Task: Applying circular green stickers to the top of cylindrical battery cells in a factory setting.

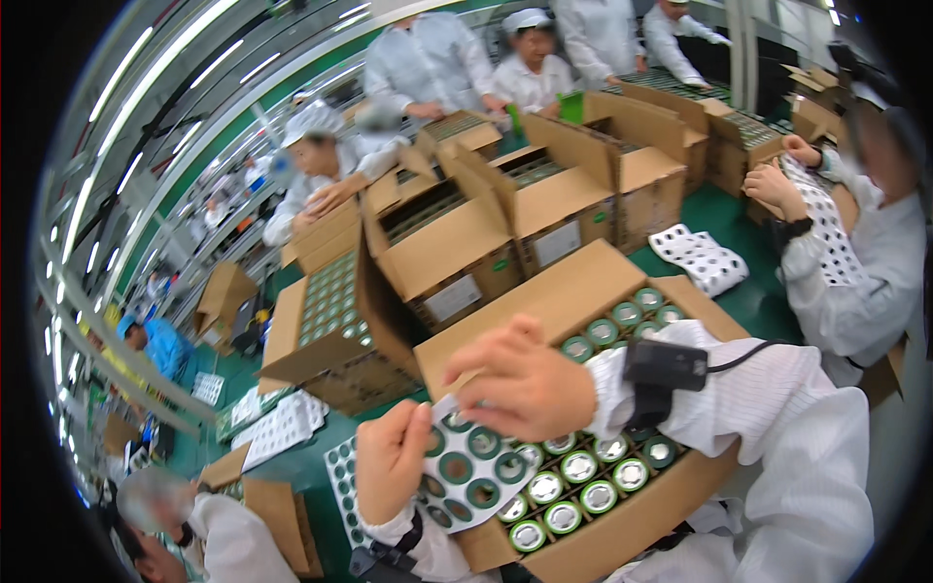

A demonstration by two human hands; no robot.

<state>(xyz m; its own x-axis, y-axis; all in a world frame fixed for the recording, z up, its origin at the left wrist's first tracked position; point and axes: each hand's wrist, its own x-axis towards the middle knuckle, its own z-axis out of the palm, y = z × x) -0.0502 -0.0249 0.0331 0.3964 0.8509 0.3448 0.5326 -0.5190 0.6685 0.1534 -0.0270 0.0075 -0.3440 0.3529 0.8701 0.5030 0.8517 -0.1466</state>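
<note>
My left hand [389, 462] is closed on the edge of a white sticker sheet [505, 442] with rows of green rings, some with bare holes in the middle. The sheet tilts over the left part of an open cardboard box [622, 520]. Upright cylindrical battery cells [579, 467] with green sleeves and shiny metal tops stand in the box, between cardboard dividers. Just above the sheet's upper edge is my right hand [530, 389], its fingers bent and apart. Nothing shows between them. My right forearm crosses the box and hides several cells.
Another open box of cells [330, 301] stands to the left, with more open boxes [442, 253] behind. Sticker sheets lie on the green table [702, 260] and at left [282, 428]. Co-workers surround the table; one at right holds a perforated sheet [826, 223].
</note>
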